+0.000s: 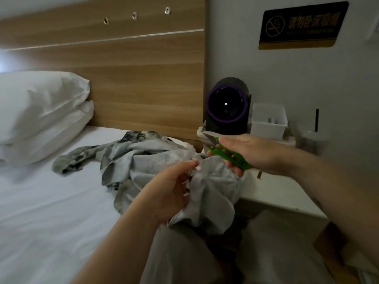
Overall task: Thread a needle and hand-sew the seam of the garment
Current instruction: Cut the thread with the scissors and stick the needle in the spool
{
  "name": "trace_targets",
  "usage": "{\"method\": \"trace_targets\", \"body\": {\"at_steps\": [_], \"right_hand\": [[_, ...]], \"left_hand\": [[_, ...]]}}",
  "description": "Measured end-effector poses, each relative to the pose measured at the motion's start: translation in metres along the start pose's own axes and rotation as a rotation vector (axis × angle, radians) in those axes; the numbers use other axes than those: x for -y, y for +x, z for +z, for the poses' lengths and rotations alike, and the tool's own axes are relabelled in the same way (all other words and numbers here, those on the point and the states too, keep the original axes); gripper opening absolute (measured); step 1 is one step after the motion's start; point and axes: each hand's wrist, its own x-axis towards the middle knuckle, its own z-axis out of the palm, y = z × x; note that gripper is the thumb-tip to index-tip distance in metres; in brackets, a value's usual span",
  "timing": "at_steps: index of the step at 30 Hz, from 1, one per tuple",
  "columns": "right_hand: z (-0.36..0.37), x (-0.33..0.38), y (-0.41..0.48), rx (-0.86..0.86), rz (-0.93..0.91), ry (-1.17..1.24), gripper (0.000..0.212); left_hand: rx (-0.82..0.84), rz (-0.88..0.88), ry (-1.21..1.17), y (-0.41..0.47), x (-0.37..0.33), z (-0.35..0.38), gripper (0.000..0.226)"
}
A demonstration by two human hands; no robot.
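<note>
Garment [143, 158], grey and patterned, lies crumpled on the white bed [51, 201], its near-right end bunched in the left hand [170, 193], whose fingers grasp the cloth. Just right, the right hand [246, 152] clasps green scissors [231, 158] over the nightstand [276, 191], near a black round device [227, 105].

Grey printed garment [164, 158], bunched across bed [41, 201] and lap; gripped at a fold by left hand [172, 187]. Green-handled scissors [230, 157] in right hand [248, 152], above counter [287, 198] edge. Behind: black round device with purple ring [227, 105], white box [268, 121], stacked pillows [41, 111], wall sign [301, 23].
</note>
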Motion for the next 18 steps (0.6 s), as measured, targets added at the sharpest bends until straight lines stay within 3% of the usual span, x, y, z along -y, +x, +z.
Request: {"method": "trace_targets", "body": {"at_steps": [7, 18], "right_hand": [[0.016, 0.006, -0.009, 0.375, 0.071, -0.218, 0.047], [0.034, -0.009, -0.014, 0.472, 0.103, -0.122, 0.037]], "left_hand": [[-0.067, 0.028, 0.081, -0.032, 0.013, -0.018, 0.017], [-0.126, 0.100, 0.132, -0.048, 0.022, -0.018, 0.020]]}}
